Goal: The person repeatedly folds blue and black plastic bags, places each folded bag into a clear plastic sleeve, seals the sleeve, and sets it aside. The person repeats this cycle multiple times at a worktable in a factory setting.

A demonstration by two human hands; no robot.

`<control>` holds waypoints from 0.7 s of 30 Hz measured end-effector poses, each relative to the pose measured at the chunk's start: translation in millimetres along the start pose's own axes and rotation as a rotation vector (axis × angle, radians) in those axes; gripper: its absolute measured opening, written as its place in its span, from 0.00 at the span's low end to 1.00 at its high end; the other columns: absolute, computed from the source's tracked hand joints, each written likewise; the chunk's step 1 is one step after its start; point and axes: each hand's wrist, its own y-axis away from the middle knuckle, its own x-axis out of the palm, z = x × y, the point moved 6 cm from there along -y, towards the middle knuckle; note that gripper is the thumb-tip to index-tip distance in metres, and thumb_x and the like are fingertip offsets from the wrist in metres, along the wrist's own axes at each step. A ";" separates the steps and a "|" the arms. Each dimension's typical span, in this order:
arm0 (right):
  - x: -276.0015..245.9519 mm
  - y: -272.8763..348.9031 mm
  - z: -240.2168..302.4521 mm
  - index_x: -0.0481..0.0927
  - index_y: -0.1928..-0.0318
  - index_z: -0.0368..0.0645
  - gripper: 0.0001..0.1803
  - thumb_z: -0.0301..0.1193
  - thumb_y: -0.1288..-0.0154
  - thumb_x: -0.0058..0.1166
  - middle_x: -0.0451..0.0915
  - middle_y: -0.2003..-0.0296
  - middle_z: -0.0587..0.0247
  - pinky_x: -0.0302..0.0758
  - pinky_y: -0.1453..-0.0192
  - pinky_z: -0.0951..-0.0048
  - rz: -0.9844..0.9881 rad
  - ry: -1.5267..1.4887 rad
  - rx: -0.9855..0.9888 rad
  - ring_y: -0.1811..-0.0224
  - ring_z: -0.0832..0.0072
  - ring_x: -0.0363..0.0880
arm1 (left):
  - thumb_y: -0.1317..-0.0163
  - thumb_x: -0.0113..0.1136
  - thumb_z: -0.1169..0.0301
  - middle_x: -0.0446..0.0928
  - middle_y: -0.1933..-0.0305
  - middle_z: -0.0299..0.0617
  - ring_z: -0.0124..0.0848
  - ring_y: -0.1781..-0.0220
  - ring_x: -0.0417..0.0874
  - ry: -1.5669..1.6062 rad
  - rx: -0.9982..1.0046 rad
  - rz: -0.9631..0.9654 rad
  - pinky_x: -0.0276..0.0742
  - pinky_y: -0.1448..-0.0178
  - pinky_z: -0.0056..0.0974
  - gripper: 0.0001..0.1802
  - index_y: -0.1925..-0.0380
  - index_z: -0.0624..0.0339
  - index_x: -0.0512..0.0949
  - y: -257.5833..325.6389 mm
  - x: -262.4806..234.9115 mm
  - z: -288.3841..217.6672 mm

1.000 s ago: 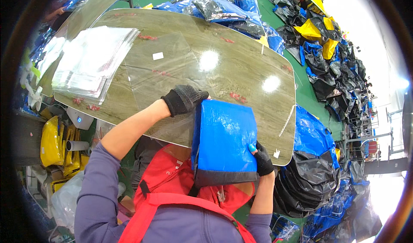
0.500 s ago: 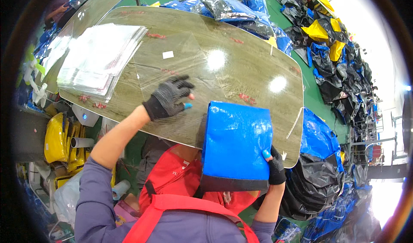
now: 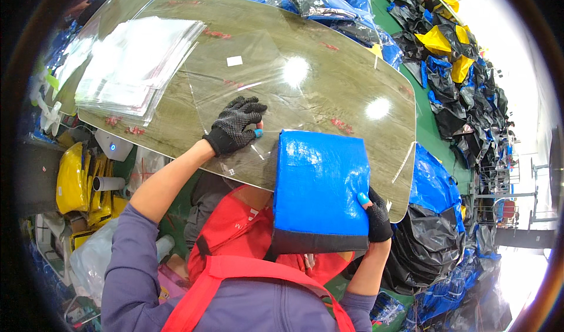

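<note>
1. Since a second ago, the left hand (image 3: 236, 125) has come off the upper-left corner of the blue case (image 3: 320, 182) and moved left, over a see-through plastic sheet (image 3: 212, 80).
2. Its gloved fingers are bent, with the thumb near them at a narrow opening; I cannot tell whether film is pinched there.
3. Gloved too, the right hand (image 3: 379, 217) holds the blue case by its right edge, thumb pressed on the upper face, other fingers mostly hidden.
4. That case straddles the near edge of the table (image 3: 341, 88): its far edge is over the wood, its black-banded near edge over the red apron (image 3: 232, 229).
5. Between the left hand and the case's left edge is a modest gap, where film glints.
6. Beyond the case's far edge, a broad stretch of tabletop gives room to slide forward.
7. Leftward, a pile of plastic sleeves (image 3: 138, 64) limits travel, though some wood shows between.
8. Rightward, room is tighter: the right hand is near the table's rounded corner, with a black-and-blue bundle (image 3: 432, 232) just beside.
</note>
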 end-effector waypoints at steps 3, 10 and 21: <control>6.4 -5.1 2.6 0.71 0.40 0.34 0.30 0.36 0.40 0.61 0.79 0.52 0.50 0.80 0.52 0.68 -0.030 0.030 0.047 0.56 0.67 0.81 | 0.45 0.62 0.63 0.79 0.48 0.44 0.45 0.36 0.71 0.234 -0.097 -0.023 0.61 0.31 0.47 0.09 0.67 0.54 0.80 -6.3 -1.2 -1.7; 104.3 0.6 -28.2 0.63 0.39 0.36 0.36 0.34 0.43 0.67 0.73 0.50 0.58 0.71 0.42 0.68 0.078 0.104 0.090 0.50 0.73 0.71 | 0.37 0.54 0.67 0.78 0.65 0.48 0.44 0.60 0.80 0.211 -0.158 0.067 0.75 0.52 0.45 0.08 0.67 0.61 0.74 0.8 -30.3 -54.2; 90.0 -129.0 -52.1 0.78 0.52 0.34 0.21 0.41 0.34 0.55 0.82 0.60 0.59 0.76 0.55 0.75 0.321 -0.038 0.075 0.63 0.76 0.80 | 0.44 0.52 0.78 0.79 0.47 0.52 0.54 0.39 0.74 0.183 0.191 0.044 0.62 0.31 0.55 0.07 0.65 0.57 0.71 28.8 -55.8 -111.4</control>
